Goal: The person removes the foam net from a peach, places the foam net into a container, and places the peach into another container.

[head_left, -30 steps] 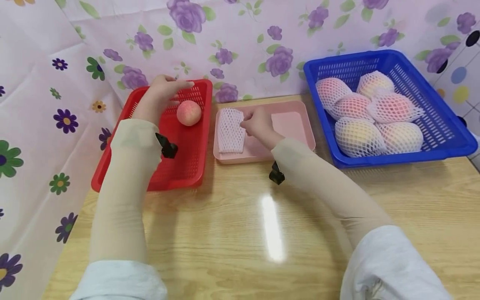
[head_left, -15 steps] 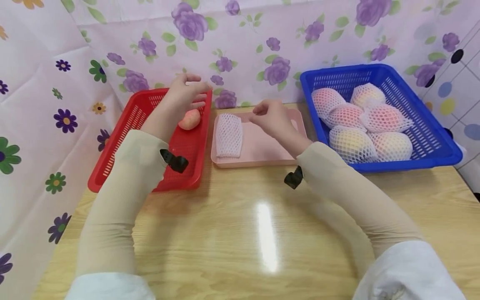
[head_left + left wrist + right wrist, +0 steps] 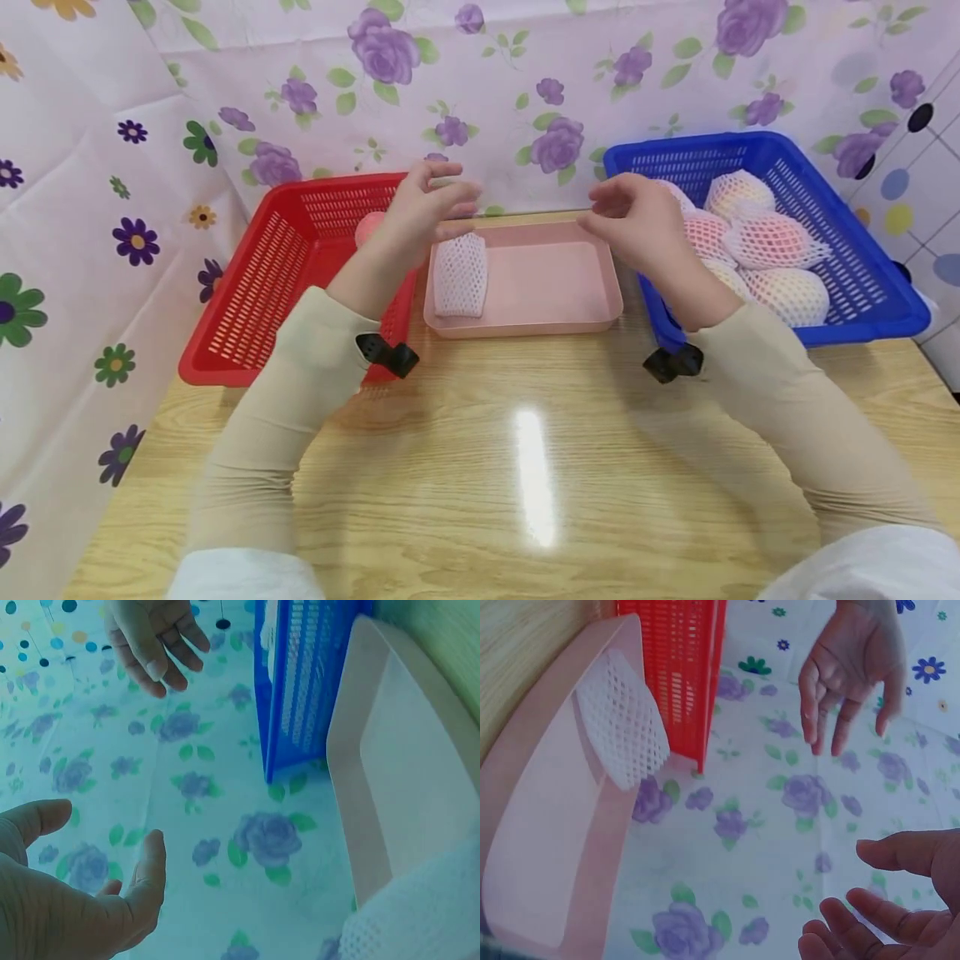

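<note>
My left hand (image 3: 423,212) hovers over the right rim of the red basket (image 3: 300,187), fingers relaxed and holding nothing. Behind it a pink peach (image 3: 368,227) shows in part inside the basket. My right hand (image 3: 645,229) is raised at the left side of the blue basket (image 3: 885,242), its fingers loosely bent around nothing. Between the hands lies a shallow pink tray (image 3: 547,271), with a flat white foam net sleeve (image 3: 460,279) at its left end. In the left wrist view the thumb and fingers of the left hand (image 3: 90,885) stand well apart.
Several peaches in foam nets (image 3: 787,296) fill the left part of the blue basket. The wooden table (image 3: 450,467) extends in front of the containers. A flowered cloth (image 3: 510,100) hangs close behind them, and another covers the left side.
The left hand has moved right from above the red basket toward the tray. My right hand has left the foam net sleeve and moved right to the blue basket's near side, its fingers loosening.
</note>
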`<control>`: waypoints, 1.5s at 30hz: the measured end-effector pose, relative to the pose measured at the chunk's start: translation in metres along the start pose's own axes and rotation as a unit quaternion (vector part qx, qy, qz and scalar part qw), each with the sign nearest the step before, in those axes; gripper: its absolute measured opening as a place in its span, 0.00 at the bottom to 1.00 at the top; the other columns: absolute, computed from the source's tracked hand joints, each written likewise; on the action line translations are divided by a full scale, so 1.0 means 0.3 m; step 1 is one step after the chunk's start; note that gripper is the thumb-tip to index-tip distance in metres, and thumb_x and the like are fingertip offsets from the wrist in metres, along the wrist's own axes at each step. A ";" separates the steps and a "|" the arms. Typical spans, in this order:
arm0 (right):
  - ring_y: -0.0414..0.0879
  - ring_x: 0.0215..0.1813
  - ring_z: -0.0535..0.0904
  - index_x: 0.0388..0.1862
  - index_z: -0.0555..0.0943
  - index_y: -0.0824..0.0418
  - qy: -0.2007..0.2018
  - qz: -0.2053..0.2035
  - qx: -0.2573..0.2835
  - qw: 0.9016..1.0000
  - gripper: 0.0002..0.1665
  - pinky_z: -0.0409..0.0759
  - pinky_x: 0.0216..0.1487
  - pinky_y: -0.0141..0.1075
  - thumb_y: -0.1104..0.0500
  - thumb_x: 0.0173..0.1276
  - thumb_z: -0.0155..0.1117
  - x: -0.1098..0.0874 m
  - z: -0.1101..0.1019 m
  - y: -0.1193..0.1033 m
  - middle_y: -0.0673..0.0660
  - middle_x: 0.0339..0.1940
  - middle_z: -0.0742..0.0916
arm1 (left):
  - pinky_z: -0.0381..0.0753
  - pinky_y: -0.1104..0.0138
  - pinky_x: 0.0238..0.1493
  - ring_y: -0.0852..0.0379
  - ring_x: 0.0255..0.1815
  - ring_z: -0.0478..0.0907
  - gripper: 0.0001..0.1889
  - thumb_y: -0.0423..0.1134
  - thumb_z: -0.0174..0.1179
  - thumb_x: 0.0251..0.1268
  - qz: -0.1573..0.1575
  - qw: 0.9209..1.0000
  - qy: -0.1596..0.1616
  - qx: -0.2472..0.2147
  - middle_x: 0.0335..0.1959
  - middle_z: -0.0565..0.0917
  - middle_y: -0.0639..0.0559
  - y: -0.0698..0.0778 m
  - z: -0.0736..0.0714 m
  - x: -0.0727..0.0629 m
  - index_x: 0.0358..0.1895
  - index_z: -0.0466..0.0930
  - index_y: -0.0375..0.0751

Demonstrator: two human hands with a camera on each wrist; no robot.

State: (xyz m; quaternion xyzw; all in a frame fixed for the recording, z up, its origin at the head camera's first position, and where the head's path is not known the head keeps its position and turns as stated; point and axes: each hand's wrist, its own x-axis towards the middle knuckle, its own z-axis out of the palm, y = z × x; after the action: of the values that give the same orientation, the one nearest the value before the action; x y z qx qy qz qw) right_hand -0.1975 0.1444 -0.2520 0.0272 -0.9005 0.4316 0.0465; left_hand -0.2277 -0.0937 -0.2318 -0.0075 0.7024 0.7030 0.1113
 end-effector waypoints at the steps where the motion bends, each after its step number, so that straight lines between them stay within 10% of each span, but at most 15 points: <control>1: 0.57 0.54 0.78 0.55 0.76 0.65 0.003 0.002 -0.003 1.000 0.24 0.78 0.52 0.47 0.55 0.64 0.64 -0.007 -0.017 0.006 0.65 0.53 0.82 | 0.78 0.57 0.59 0.44 0.59 0.73 0.28 0.33 0.58 0.65 0.005 1.000 -0.006 -0.007 0.64 0.68 0.41 -0.007 0.014 -0.004 0.66 0.59 0.39; 25: 0.66 0.65 0.64 0.71 0.59 0.64 0.012 0.089 -0.072 0.993 0.49 0.68 0.60 0.62 0.34 0.62 0.58 -0.060 -0.203 0.268 0.69 0.68 0.68 | 0.84 0.57 0.46 0.44 0.54 0.78 0.30 0.29 0.61 0.61 -0.036 0.992 -0.107 -0.053 0.60 0.71 0.34 -0.238 0.372 -0.051 0.66 0.61 0.36; 45: 0.75 0.61 0.62 0.70 0.52 0.76 -0.048 0.112 -0.126 0.984 0.56 0.66 0.58 0.67 0.39 0.62 0.63 -0.047 -0.184 0.455 0.82 0.64 0.64 | 0.80 0.46 0.50 0.38 0.47 0.80 0.36 0.23 0.64 0.55 -0.082 0.985 -0.132 -0.080 0.47 0.77 0.38 -0.360 0.530 -0.019 0.68 0.59 0.36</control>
State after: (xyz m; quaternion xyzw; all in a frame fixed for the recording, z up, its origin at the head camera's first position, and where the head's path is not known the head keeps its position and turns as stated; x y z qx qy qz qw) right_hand -0.1925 0.2728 -0.3248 -0.0595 -0.9461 0.3156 -0.0428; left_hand -0.1811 0.0614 -0.3352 0.0187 0.6202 0.7400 0.2596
